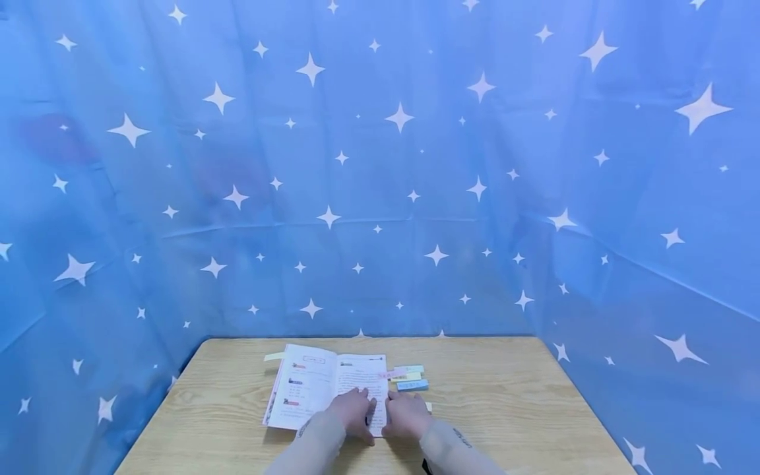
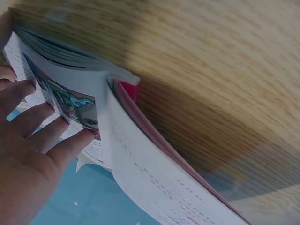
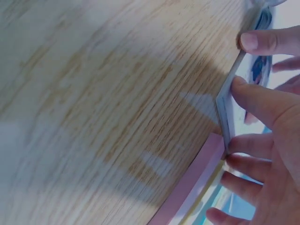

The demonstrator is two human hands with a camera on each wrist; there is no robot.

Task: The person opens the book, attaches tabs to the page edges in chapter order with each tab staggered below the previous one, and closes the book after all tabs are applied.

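Observation:
An open book [image 1: 309, 386] lies on the wooden table, with printed text on both pages. Across the lower part of its right page rests my left hand [image 1: 355, 412], fingers spread. In the left wrist view those fingertips touch the page beside a coloured illustration [image 2: 70, 103]. My right hand [image 1: 408, 414] is at the book's right edge. The right wrist view shows its thumb and fingertips touching that edge, not visibly curled round it. Coloured paper strips stick out past the right edge near this hand: pink [image 1: 390, 374], pale green, yellow [image 1: 407, 377] and blue [image 1: 412, 384].
A pale strip [image 1: 274, 357] juts from the book's left side. Another light strip [image 1: 429, 407] shows beside the right hand. The wooden table [image 1: 505, 389] extends on both sides. A blue curtain [image 1: 380, 165] with white stars hangs behind and around it.

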